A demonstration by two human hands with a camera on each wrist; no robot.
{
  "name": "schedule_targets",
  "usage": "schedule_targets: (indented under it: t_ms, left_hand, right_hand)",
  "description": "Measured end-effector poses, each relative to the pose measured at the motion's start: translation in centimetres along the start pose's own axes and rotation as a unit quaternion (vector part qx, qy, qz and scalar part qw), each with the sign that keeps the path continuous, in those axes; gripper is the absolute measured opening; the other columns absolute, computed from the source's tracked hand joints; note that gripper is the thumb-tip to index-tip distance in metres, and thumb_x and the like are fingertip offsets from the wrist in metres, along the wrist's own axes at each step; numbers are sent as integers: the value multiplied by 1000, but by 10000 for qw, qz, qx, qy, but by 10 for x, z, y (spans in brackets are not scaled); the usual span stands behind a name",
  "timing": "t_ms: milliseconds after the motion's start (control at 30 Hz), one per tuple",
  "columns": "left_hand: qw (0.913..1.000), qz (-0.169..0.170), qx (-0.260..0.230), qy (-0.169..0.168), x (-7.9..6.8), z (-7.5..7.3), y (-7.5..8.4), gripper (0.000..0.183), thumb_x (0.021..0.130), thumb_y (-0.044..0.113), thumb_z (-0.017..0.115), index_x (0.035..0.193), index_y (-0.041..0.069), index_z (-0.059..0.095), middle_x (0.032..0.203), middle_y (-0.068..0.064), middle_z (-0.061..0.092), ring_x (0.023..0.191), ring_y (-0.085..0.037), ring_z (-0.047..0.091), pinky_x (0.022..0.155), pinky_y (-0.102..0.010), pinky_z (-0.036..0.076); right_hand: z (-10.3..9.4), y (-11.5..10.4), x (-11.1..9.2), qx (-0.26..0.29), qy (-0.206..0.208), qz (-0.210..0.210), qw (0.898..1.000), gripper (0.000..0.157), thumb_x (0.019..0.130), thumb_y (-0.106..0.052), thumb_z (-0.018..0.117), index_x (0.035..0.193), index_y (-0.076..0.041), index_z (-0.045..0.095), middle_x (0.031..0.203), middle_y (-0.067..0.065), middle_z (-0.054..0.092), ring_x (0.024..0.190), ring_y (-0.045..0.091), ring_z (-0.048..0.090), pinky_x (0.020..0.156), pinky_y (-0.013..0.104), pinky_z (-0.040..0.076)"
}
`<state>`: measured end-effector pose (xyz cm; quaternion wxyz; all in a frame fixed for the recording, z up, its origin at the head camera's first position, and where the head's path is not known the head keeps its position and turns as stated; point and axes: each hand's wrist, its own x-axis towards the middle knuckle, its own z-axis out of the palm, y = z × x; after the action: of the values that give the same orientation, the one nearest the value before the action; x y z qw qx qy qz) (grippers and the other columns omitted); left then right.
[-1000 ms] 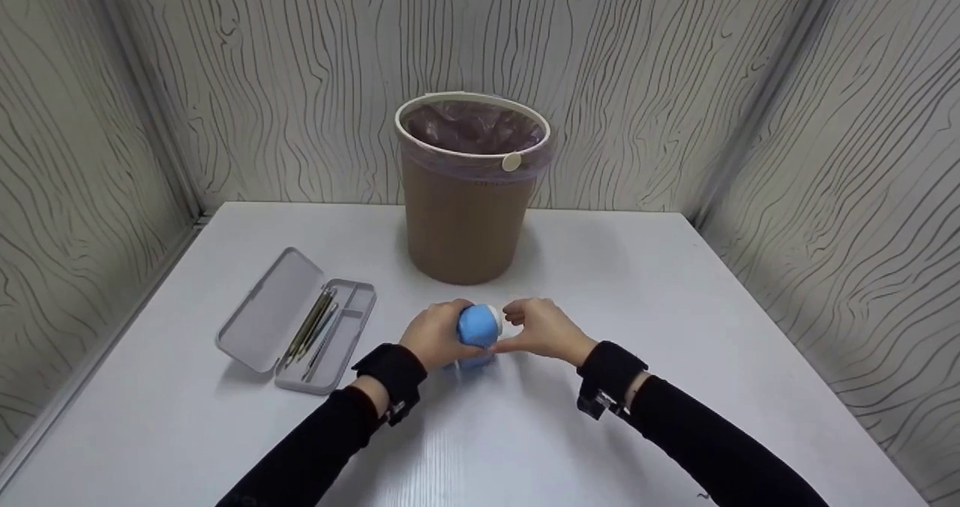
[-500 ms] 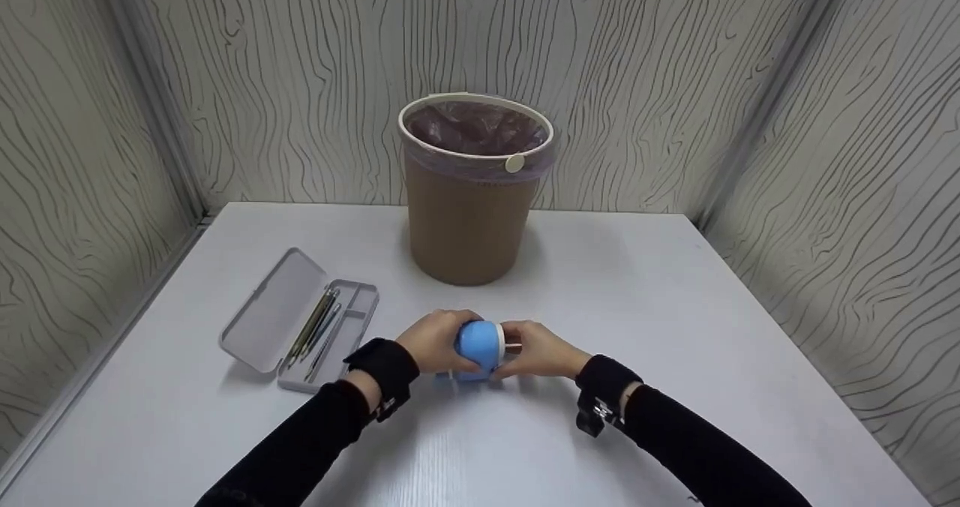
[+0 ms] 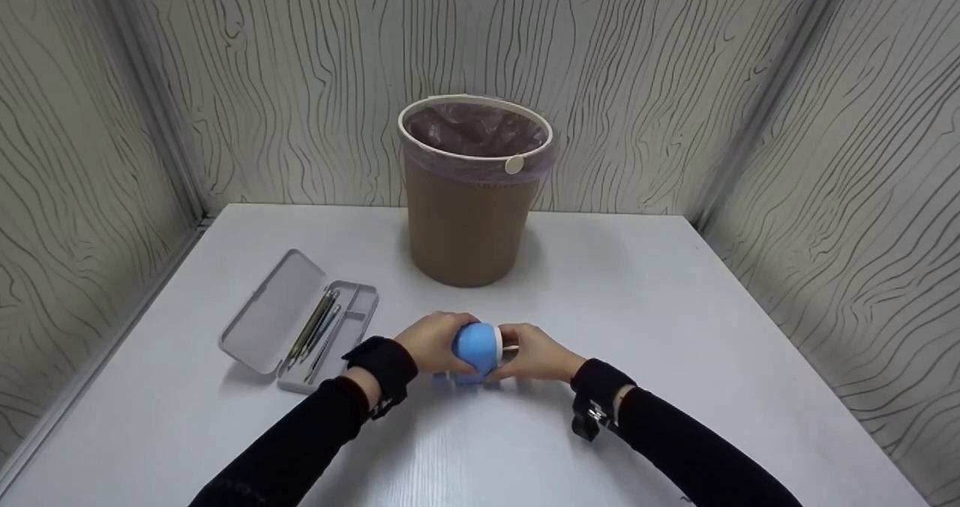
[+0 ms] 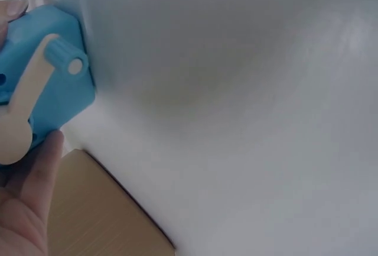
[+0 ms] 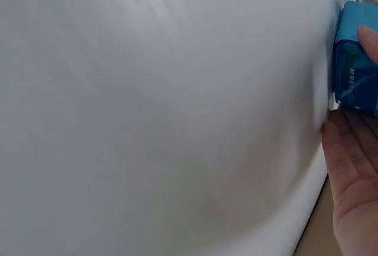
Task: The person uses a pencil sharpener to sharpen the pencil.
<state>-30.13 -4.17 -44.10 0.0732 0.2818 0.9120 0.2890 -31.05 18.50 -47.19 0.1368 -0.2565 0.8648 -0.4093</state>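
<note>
Between both hands, low over the white table, is a blue crank pencil sharpener [image 3: 475, 346] with a cream front ring. My left hand [image 3: 433, 342] grips its blue body from the left, thumb on the near side. On the other side, my right hand [image 3: 536, 353] holds the cream front, thumb below and fingers above; a small pale piece shows between them. The left wrist view shows the cream crank [image 4: 26, 90] with its blue knob pointing outward. In the right wrist view, a dark translucent drawer [image 5: 354, 81] bears white lettering.
Beyond the hands stands a brown bin [image 3: 465, 229] with a cream rim and a purple liner. To the left lies a grey pencil case [image 3: 266, 316], lid raised, with several pencils [image 3: 313, 327] in its long compartment. Patterned walls [image 3: 660, 94] close off the back and sides.
Both hands and the sharpener have come slightly nearer the person. My right hand, at first beside the sharpener's front with fingers spread, has closed around that front.
</note>
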Motion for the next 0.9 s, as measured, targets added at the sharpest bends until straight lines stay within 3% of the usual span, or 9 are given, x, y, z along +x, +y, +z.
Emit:
schedule_targets:
  t_ms: [233, 533, 900]
  left_hand:
    - [9997, 149, 94, 142, -1, 2, 0, 67, 73, 27, 93, 130, 5, 65, 126, -14, 72, 118, -32, 68, 106, -51, 54]
    - [9998, 55, 182, -19, 0, -2, 1, 66, 75, 25, 92, 132, 6, 65, 128, -13, 71, 120, -31, 68, 107, -50, 54]
    - [9996, 99, 231, -106, 2, -4, 1, 66, 75, 26, 92, 132, 7, 65, 128, -13, 72, 120, -32, 68, 106, -49, 54]
  right_hand:
    - [-4, 1, 2, -177, -90, -64, 9998, 54, 74, -18, 91, 122, -5, 71, 116, 9, 76, 111, 20, 69, 98, 30, 58]
    - [-6, 2, 4, -543, -66, -209, 9983, 54, 71, -22, 93, 118, -5, 73, 111, 7, 77, 103, 16, 69, 90, 22, 56]
    - [-6, 4, 4, -457, -102, -274, 9985, 50, 71, -18, 93, 115, -5, 74, 110, 8, 78, 102, 16, 71, 91, 25, 58]
